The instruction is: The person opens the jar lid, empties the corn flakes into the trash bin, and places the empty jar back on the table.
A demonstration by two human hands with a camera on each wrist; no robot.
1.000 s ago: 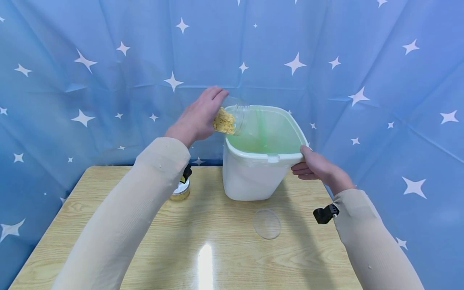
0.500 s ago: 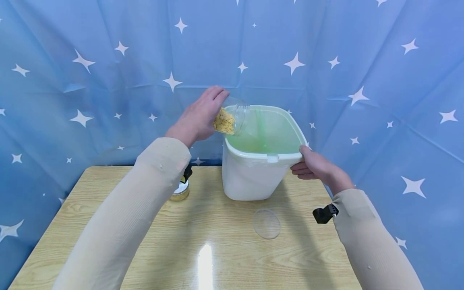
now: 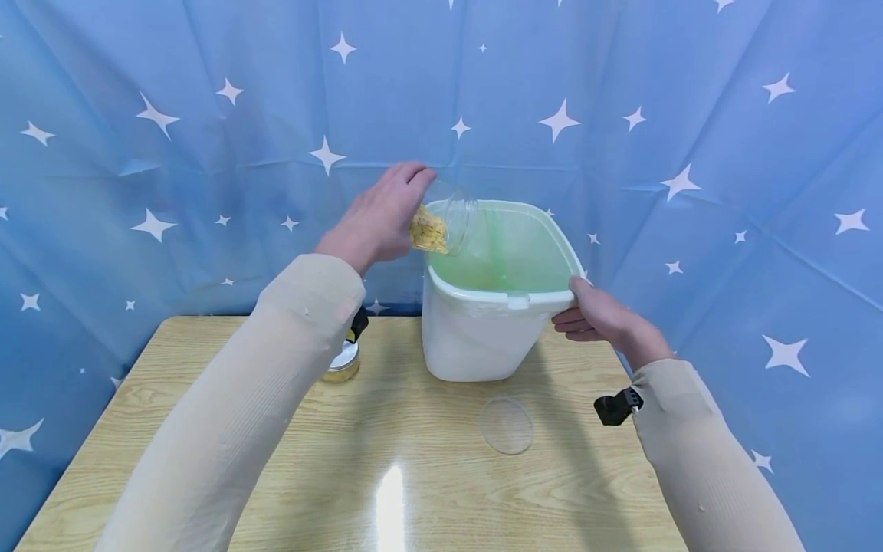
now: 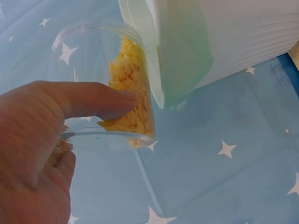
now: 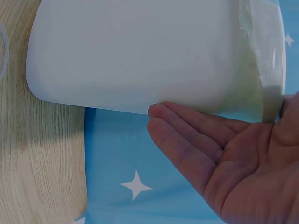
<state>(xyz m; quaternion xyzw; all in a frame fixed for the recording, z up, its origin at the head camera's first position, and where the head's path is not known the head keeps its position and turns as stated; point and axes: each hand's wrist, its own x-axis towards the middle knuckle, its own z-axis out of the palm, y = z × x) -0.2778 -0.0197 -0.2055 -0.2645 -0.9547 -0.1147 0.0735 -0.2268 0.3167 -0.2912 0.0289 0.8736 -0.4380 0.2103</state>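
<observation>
My left hand (image 3: 383,218) grips a clear jar (image 4: 88,51) tipped on its side, its mouth over the left rim of a white bin (image 3: 476,337). Yellow flakes (image 4: 133,84) lie along the jar's lower side. In the left wrist view the thumb presses across the glass, and the other fingers are mostly hidden behind it. The bin has a thin pale green film lining (image 3: 531,245) folded over its rim. My right hand (image 3: 600,313) holds the bin's right rim, thumb on top and fingers stretched along the outside wall (image 5: 140,56).
A round clear disc (image 3: 507,425) lies flat on the wooden table (image 3: 441,475) in front of the bin. Partly behind my left sleeve stands a low jar with a silvery lid (image 3: 343,360). A blue star-patterned cloth (image 3: 276,115) hangs behind.
The tipped jar has shifted very slightly right over the bin, with the flakes still inside it. My right hand keeps its hold on the rim.
</observation>
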